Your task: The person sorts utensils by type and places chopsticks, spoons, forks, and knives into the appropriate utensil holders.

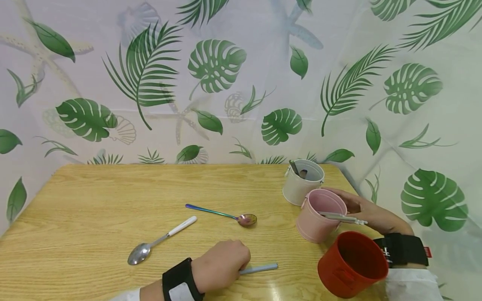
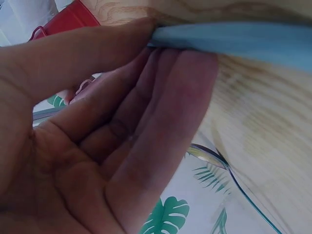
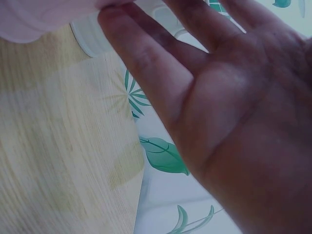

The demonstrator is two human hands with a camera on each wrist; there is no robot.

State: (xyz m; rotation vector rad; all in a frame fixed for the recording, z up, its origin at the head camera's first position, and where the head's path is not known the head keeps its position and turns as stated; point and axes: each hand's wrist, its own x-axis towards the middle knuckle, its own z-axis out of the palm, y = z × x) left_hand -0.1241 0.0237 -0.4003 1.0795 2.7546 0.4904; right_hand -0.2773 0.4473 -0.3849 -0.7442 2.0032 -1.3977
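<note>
My left hand pinches a slim, light blue utensil handle low over the table; the covered end is hidden by the fingers. In the left wrist view the thumb and fingertips meet on this blue handle. At the right, my right hand holds the far right side of a pink bucket, its fingertips partly hidden behind it. A pale-handled utensil leans across the pink bucket's rim. In the right wrist view, fingertips of the right hand meet the bucket's pink wall.
Behind the pink bucket stands a white bucket with utensils inside, one green-handled. A red bucket is in front of the right wrist. A rainbow-coloured spoon and a white-handled spoon lie on the wooden table.
</note>
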